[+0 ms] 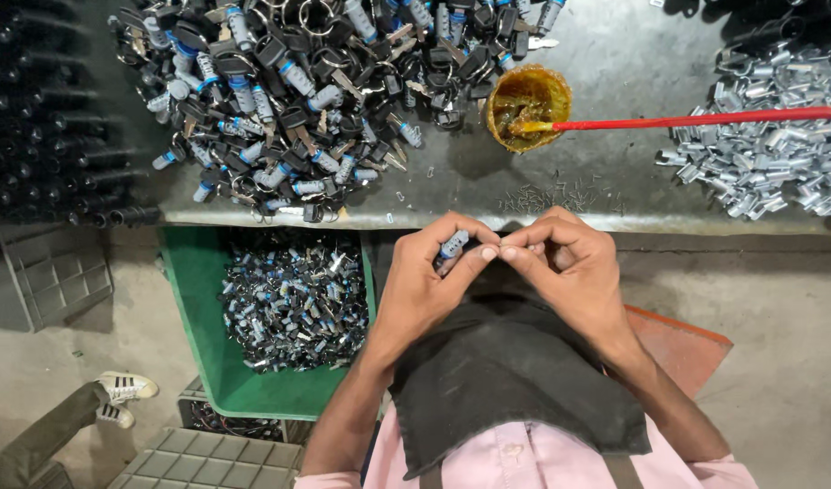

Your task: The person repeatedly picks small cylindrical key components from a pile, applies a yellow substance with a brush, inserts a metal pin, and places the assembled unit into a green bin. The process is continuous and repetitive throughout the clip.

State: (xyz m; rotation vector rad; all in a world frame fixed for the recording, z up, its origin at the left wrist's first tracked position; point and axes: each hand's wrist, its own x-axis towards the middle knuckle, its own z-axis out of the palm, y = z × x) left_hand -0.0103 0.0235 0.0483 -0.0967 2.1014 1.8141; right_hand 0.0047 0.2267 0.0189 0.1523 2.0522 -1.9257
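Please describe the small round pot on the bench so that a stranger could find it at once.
On the grey bench, look right of the big heap of keys. The small round pot sits there alone, holding yellow grease; only it has a long red stick resting in it.

My left hand [425, 290] pinches a small silvery lock cylinder with a blue band [452, 244]; my right hand [569, 272] meets it just below the grey bench's [633, 54] near edge.
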